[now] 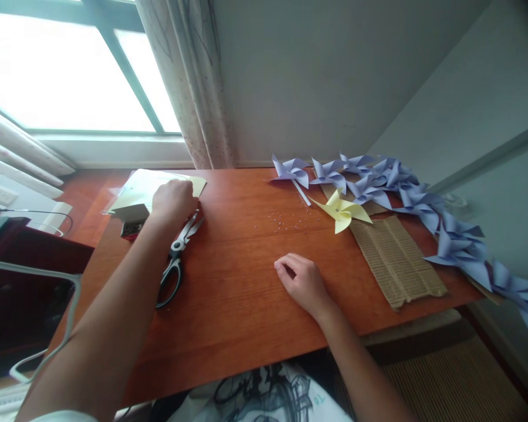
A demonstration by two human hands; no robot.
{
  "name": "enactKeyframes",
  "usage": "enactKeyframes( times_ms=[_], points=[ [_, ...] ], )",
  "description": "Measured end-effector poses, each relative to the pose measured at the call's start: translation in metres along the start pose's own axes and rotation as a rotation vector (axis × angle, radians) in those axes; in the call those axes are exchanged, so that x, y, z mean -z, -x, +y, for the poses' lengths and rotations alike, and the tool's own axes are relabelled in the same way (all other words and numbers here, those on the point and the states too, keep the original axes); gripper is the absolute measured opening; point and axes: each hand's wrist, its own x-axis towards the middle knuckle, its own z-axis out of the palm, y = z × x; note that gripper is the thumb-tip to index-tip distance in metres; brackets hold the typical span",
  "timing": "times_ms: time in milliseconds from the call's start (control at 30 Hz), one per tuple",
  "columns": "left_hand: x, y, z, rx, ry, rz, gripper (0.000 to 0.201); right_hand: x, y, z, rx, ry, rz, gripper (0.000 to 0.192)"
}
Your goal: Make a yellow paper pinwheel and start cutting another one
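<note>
Nearest the body, the right hand rests on the bare wood of the table, fingers loosely curled, fingertips touching or just above the surface; it holds nothing that can be seen, though whether a small bead is pinched under the fingertips cannot be told. Left of it lie the scissors, blades closed or almost so, long axis running from the black handles near the body up to the tips, which point away and slightly right, toward the left hand. Farther out, the left hand is laid knuckles-up on the pale yellow paper, fingers bent over the sheet; whether they grip it or only press on it cannot be told. The paper lies flat at the far left of the table, long axis left to right; the left hand is the nearer by far, the right well apart. A small box sits just beside the left wrist. Tiny beads are scattered mid-table. Beyond them, a yellow pinwheel, a corrugated card, and a row of purple pinwheels along the wall.
</note>
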Motion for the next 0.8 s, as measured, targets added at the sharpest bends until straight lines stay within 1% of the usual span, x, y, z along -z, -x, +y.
enactKeyframes(
  times_ms=[300,467,633,800],
  points=[
    [-0.003,0.003,0.002,0.017,-0.026,0.046,0.047,0.001,-0.001,-0.001,-0.004,0.003,-0.010,0.025],
    [0.002,0.002,0.002,0.056,-0.003,0.026,0.046,0.002,0.000,-0.001,-0.007,-0.006,-0.016,0.025],
    [0.007,0.000,0.002,0.101,0.021,0.034,0.052,0.003,0.000,0.000,-0.004,-0.010,-0.016,0.025],
    [0.006,0.000,0.003,0.140,0.063,0.052,0.056,0.002,0.001,0.001,0.001,-0.008,-0.013,0.025]
  ],
)
